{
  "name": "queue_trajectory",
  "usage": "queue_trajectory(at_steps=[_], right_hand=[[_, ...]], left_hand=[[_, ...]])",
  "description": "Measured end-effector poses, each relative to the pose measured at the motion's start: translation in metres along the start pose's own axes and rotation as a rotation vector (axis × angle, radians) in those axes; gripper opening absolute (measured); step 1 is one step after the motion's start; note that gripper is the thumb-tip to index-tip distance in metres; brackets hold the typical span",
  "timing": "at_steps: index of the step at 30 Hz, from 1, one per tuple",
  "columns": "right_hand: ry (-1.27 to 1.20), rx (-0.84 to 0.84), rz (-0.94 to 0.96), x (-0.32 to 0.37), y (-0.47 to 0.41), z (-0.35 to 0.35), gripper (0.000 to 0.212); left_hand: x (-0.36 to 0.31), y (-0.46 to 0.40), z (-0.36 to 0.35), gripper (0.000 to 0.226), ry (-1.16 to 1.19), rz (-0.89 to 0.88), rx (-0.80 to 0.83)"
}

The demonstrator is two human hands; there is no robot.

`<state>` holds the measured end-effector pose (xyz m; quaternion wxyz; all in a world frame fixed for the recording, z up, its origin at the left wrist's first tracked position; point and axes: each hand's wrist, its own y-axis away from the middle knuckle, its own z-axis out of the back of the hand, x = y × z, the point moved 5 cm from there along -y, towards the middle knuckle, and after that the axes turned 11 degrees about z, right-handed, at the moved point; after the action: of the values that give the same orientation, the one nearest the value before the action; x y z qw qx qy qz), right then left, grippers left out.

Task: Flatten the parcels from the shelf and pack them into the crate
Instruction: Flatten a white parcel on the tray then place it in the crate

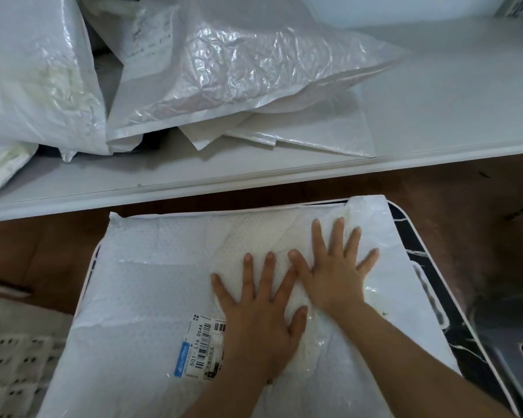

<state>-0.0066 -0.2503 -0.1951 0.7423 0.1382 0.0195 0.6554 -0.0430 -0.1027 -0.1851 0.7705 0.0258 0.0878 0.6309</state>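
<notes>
behind the parcel [151,285], shelf [435,116] of bags [239,79]

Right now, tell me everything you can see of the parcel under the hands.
The parcel is a large white plastic mailer with a dotted, padded-looking texture and glossy creased patches. It lies flat on a dark, white-edged crate, covering most of it, just below the shelf. A shipping label with barcodes and a blue stripe sits near its lower middle. The left hand and right hand press on it with fingers spread, thumbs overlapping; the left hand partly covers the label.
</notes>
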Motion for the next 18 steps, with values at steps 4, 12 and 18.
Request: queue_trajectory(at_steps=[4,12,18], right_hand=[[0.041,-0.019,0.057,0.010,0.011,-0.008,0.072],[0.100,0.056,0.065,0.010,0.007,-0.004,0.078],[0.114,0.036,0.044,0.011,0.006,-0.005,0.074]], left_hand=[[0.002,0.000,0.005,0.055,0.084,-0.038,0.019],[0.141,-0.030,0.024,0.071,-0.119,0.256,0.106],[0.141,-0.028,0.015,0.072,-0.046,0.242,0.073]])
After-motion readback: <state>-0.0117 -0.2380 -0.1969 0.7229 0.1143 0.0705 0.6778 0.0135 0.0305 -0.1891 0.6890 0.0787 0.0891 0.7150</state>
